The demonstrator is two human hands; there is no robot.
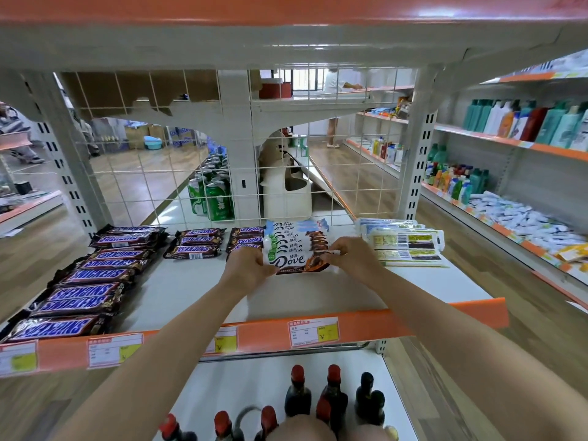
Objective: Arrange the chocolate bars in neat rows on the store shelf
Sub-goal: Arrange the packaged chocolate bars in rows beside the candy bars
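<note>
At the centre of the frame, the left hand (251, 262) and right hand (351, 254) pinch the ends of a chocolate bar (300, 261) on the shelf (197, 281). It looks light, stiff, with a slippery wrapper; the ends suit gripping.

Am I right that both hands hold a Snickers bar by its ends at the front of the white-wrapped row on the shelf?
Not quite. The head view shows the left hand and right hand holding a Dove bar, not a Snickers, by its ends at the front of the white-wrapped row. The Snickers bars lie untouched farther left on the shelf.
</note>
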